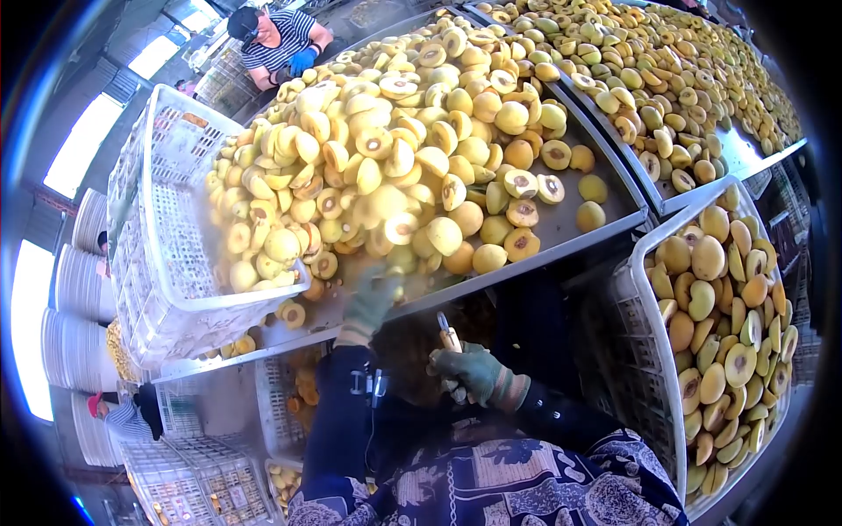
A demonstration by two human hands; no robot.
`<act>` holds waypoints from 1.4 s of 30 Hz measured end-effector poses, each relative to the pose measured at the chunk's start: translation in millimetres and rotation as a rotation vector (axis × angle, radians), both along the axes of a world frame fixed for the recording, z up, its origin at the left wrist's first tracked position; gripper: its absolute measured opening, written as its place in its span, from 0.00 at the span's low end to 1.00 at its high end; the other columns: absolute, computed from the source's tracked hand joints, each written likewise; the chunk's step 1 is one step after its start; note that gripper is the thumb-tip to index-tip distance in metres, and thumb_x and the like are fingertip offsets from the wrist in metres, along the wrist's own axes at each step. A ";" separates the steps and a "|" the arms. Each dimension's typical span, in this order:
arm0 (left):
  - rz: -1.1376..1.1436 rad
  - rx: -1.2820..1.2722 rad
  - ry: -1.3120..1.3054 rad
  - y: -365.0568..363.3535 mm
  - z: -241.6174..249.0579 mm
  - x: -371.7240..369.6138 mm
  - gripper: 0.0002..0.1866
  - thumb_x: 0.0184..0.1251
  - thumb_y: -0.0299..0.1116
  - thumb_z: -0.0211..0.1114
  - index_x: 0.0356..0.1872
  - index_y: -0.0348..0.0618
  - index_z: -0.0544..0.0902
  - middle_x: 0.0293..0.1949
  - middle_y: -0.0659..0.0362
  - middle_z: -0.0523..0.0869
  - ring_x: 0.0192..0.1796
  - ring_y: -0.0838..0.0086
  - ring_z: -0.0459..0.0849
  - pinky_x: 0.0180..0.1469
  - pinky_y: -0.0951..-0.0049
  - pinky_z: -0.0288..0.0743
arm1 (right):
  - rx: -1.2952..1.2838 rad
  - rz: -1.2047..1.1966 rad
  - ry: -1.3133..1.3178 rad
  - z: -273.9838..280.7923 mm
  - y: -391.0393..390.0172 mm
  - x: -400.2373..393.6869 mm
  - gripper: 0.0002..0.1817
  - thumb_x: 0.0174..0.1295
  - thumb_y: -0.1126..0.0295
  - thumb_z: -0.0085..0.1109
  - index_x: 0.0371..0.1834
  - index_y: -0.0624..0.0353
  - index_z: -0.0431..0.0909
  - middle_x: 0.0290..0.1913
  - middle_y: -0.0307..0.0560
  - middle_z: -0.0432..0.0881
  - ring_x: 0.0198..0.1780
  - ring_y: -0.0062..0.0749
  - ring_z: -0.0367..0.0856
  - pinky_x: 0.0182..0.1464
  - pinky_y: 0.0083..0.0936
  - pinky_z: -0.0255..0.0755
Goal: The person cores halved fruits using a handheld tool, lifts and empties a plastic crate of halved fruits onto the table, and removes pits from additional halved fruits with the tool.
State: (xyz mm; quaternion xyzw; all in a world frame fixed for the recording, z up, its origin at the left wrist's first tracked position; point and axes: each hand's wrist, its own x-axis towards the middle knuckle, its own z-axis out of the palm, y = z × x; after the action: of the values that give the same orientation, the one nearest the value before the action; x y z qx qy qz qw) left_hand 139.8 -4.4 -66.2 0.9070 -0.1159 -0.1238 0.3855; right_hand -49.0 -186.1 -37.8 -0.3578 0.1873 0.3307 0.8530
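My left hand (370, 302), in a grey-green glove, reaches over the near edge of the metal table (561, 250), right at the pile of halved yellow peaches (373, 175). Its fingers are smeared by motion, and I cannot make out whether they hold a peach. Closer to my body, my right hand (478, 373), gloved too, is closed around the wooden handle of a small knife (449, 335). The knife's short metal tip points up and away from me. Many of the peach halves show a brown pit or pit hollow.
A white plastic crate (193, 302) lies tipped at the table's left, opening onto the pile. Another crate (645, 289), full of peach halves, stands at my right. A second table (745, 158) heaped with fruit adjoins. A co-worker (281, 48) in a striped shirt works across the table.
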 end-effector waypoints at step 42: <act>0.415 -1.257 0.357 9.6 67.7 -148.1 0.25 0.73 0.43 0.47 0.53 0.26 0.75 0.51 0.46 0.80 0.50 0.55 0.83 0.44 0.59 0.85 | -0.153 0.456 -0.271 55.6 47.9 -3.2 0.10 0.64 0.66 0.59 0.46 0.54 0.76 0.24 0.37 0.76 0.20 0.20 0.73 0.22 0.19 0.66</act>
State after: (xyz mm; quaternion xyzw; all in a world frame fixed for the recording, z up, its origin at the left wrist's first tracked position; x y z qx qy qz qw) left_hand -8.3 5.3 1.5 0.4799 0.0760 -0.1043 0.8678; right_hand -52.3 -138.2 17.8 -0.4950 0.0106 0.4484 0.7442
